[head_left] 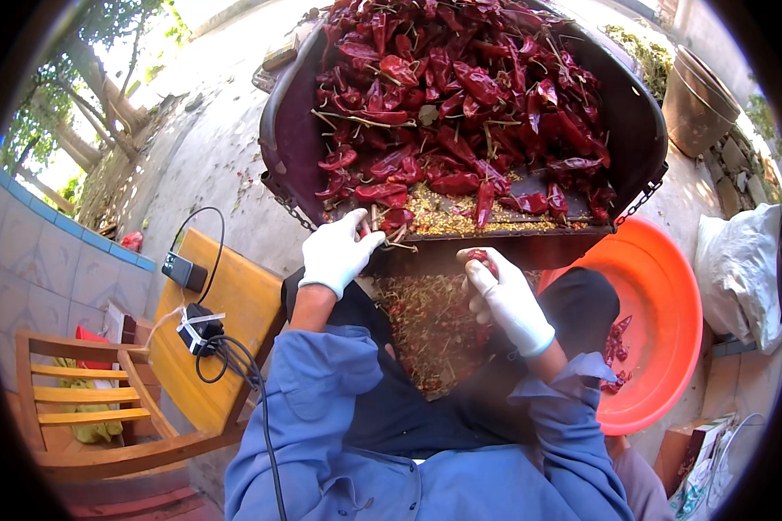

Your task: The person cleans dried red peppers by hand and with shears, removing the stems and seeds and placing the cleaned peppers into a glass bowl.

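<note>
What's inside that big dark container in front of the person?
The dark container holds a heap of red chilies, with yellow seeds along its near edge. Whatever lies beneath the heap is covered and can't be seen.

The heap of dried, dark-red chillies is cut off by the top edge. Near the centre, the white-gloved right hand hides part of one small red pod, so its full shape cannot be told.
</note>
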The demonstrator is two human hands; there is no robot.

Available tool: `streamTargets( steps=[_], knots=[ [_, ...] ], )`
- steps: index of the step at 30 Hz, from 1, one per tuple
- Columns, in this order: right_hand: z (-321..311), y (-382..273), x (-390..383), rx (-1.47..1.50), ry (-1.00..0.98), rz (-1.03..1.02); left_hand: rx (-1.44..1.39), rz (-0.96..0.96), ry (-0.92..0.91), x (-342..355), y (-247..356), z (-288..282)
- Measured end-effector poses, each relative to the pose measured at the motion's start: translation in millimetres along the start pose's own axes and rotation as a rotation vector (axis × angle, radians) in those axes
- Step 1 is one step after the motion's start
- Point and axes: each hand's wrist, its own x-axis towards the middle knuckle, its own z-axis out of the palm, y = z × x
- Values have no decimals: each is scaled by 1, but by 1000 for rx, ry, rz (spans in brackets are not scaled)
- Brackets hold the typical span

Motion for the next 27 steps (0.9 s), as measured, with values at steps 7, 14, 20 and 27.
streamTargets(
  steps=[7,14,20,27],
  knots=[
    [-2,-1,-1,16,-54,34,63,104,290,16,4,6],
    [-3,-2,3,154,-96,142,270,231,303,54,10,14],
    [-7,9,6,97,-28,-111,57,354,487,60,28,21],
    [-10,4,5,101,-9,14,-321,282,313,68,71,14]
  ],
)
